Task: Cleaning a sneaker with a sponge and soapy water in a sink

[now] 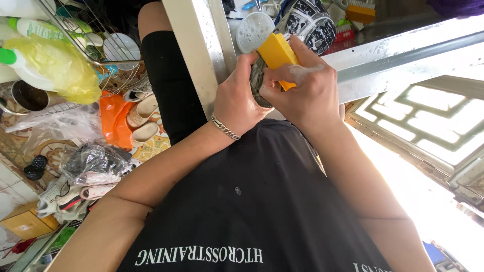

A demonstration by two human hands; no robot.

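Note:
My left hand, with a silver chain bracelet on its wrist, grips a small dark patterned dish held on edge. My right hand, wet with suds, presses a yellow sponge against the top of that dish. Both hands meet over a steel counter edge, just in front of my black shirt. Most of the dish is hidden by the fingers and the sponge.
Behind the hands lie a black-and-white patterned bowl and a white perforated round lid. At left, a wire rack holds bottles and a yellow plastic bag. Sandals, plastic bags and a metal pot sit on the tiled floor. A window grille is at right.

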